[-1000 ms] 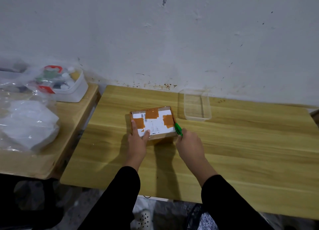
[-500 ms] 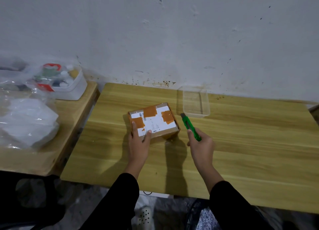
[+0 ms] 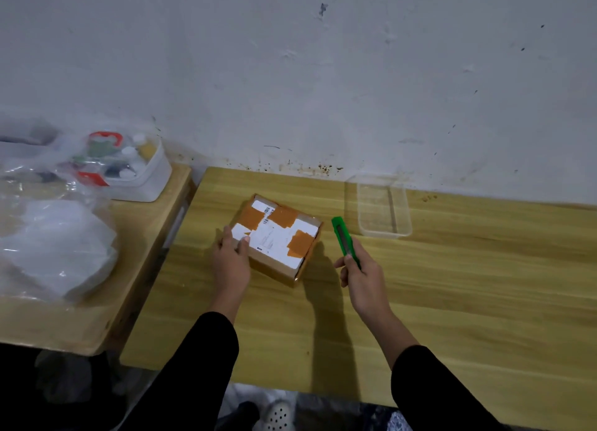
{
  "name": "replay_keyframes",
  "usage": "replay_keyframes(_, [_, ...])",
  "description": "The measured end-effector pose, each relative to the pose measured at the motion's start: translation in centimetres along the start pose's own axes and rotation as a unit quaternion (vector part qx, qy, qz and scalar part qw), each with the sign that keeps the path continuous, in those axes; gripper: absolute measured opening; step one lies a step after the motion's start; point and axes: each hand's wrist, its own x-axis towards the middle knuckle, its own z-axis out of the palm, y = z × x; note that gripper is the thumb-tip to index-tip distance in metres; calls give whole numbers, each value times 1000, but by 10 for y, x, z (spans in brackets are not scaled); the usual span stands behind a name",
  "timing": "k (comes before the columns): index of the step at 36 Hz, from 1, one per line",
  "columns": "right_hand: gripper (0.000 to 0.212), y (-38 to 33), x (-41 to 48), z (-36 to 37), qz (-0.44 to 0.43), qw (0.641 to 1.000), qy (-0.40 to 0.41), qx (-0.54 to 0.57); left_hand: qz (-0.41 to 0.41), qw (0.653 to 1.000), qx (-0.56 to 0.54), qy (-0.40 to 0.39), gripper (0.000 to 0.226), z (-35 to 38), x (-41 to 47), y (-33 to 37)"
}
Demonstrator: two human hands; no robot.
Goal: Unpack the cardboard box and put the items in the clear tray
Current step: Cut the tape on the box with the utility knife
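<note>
A small cardboard box [image 3: 277, 241] with a white label and orange tape patches lies closed on the wooden table [image 3: 452, 285], turned at an angle. My left hand [image 3: 231, 262] grips its near-left corner, thumb on the top. My right hand [image 3: 363, 277] holds a green utility knife [image 3: 345, 240] just right of the box, its tip pointing away from me and clear of the cardboard. The clear tray [image 3: 382, 209] stands empty at the back, near the wall, beyond the knife.
A lower side table [image 3: 135, 262] on the left carries a white bin of small bottles [image 3: 129, 169] and plastic bags with white material [image 3: 51, 249]. The wall runs right behind the table. A gap separates the two tables.
My left hand has turned the box clockwise so it sits at an angle. My right hand pulled the knife away from the box's right edge and holds it off to the right.
</note>
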Motion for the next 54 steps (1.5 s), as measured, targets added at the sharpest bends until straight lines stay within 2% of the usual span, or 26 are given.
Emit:
replay_keyframes(4, [45,3,21,18,2,1000,-1,-10,-24,1000,-10,18,49,1,35,-2])
replay_keyframes(10, [42,1,61,39,-19,998,40,-55,-43,998,-19,32,35,12,80,-1])
replay_keyframes(17, [42,-1,114,59,-31,988,72,-132,1,999,-14,47,35,19,105,4])
replay_keyframes(26, [45,15,148,70,-22,974,91,-208,24,998,-57,20,44,18,105,13])
replay_keyframes(37, [51,24,166,77,-30,935,132,-328,24,995,-94,16,45,17,104,11])
replay_keyframes(48, [48,27,173,78,-22,897,120,-424,20,992,-127,14,45,14,102,13])
replay_keyframes(54, [48,17,167,77,-45,896,131,-423,11,987,-158,14,44,13,100,15])
